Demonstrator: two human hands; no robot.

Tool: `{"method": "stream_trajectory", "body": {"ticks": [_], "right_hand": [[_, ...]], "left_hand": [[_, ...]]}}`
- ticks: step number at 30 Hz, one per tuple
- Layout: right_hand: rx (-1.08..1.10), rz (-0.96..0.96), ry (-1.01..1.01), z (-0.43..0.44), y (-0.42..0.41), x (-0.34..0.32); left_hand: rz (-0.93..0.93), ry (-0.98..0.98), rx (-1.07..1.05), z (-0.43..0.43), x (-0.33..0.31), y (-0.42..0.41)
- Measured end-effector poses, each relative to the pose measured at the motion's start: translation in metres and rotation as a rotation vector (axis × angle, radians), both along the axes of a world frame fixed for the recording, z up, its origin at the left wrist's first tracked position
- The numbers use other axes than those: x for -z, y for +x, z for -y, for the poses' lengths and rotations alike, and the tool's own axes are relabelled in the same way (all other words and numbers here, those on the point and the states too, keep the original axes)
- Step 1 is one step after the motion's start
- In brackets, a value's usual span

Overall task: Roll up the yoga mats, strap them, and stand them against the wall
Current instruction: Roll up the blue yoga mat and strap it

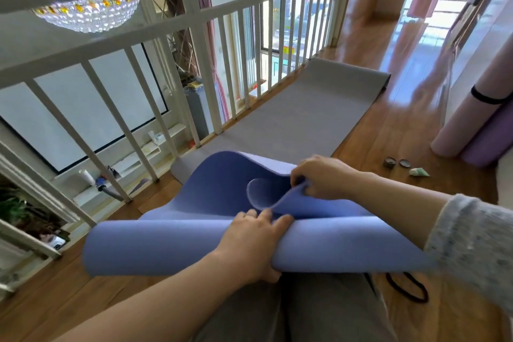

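Observation:
A blue yoga mat [166, 244] lies loosely curled across my lap, its near part bent into a wide roll. My left hand [255, 241] grips the rolled near edge at the middle. My right hand [319, 178] pinches the mat's inner end, which curls into a small loop. A grey yoga mat [291, 116] lies flat on the wooden floor along the railing, its far end slightly lifted. Two rolled mats, a pink one [469, 116] with a black strap and a purple one [491, 139], lean against the wall at right. A black strap loop [408, 289] lies on the floor by my right leg.
A white railing [200, 44] runs along the left, with an open drop to the lower floor behind it. Two small round tins [397, 162] and a white-green tube [417, 172] sit on the floor near the rolled mats. Wooden floor extends toward bright windows at far right.

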State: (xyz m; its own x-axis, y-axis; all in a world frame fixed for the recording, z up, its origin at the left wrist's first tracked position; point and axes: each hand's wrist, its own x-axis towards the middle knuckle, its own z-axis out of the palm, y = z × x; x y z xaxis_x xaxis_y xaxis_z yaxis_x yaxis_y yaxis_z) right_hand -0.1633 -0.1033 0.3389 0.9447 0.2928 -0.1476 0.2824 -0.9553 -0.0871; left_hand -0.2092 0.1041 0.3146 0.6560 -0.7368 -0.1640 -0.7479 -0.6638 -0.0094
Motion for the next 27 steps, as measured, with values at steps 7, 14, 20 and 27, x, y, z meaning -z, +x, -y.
{"method": "stream_trajectory", "body": {"ticks": [7, 14, 20, 27], "right_hand": [[0.329, 0.439, 0.203, -0.008, 0.087, -0.067], [0.082, 0.036, 0.348, -0.029, 0.059, -0.048], [0.013, -0.285, 0.113, -0.03, -0.012, -0.036], [0.122, -0.207, -0.061, -0.038, -0.1, 0.001]], "left_hand": [[-0.002, 0.038, -0.025, 0.006, -0.001, 0.001], [0.001, 0.04, -0.032, 0.003, 0.0, 0.005], [0.024, 0.009, -0.02, 0.001, 0.0, 0.004], [0.056, 0.009, -0.024, 0.005, 0.001, 0.001]]}}
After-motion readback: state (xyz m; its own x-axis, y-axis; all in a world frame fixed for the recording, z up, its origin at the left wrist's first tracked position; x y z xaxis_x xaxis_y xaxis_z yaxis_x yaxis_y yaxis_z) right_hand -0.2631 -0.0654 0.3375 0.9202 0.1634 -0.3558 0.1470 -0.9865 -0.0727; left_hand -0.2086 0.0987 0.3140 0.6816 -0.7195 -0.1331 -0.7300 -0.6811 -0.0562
